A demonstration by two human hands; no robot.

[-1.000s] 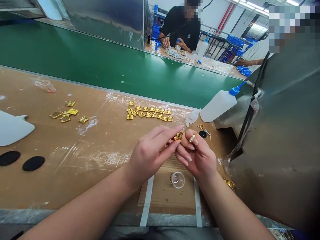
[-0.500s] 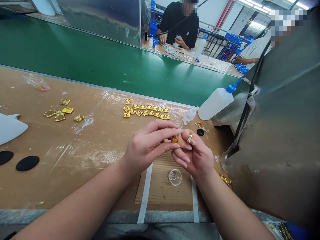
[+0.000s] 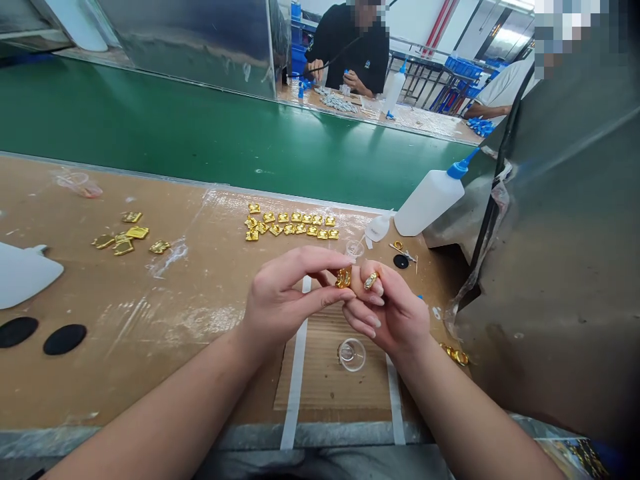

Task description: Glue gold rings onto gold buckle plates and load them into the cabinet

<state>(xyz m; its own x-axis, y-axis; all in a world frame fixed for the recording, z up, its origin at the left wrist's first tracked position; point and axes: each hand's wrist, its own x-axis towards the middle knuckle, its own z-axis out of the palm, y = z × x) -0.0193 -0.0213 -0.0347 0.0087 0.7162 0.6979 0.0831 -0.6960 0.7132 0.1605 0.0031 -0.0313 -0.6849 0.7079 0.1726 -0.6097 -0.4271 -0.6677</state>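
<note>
Between the thumb and fingers of my left hand [image 3: 295, 287] is a small gold piece [image 3: 343, 278]. My right hand [image 3: 387, 303] is closed on a gold ring [image 3: 371, 281] with a pale, sparkling top, held between thumb and index finger. The fingertips of both hands meet above a corrugated cardboard mat [image 3: 320, 373]. Below them a clear cup [image 3: 352, 355] stands on the mat. Behind my hands, gold square pieces [image 3: 289, 229] lie in two rows.
More gold pieces [image 3: 123, 247] and black discs [image 3: 65, 339] lie at left. A white bottle [image 3: 430, 203] with a blue tip stands at back right, beside a metal panel [image 3: 560, 267]. Across the green belt [image 3: 200, 140] sits a person [image 3: 350, 50].
The view has shifted slightly. My left fingers and the gold piece have turned a little, and the ring in my right hand is tilted differently.
</note>
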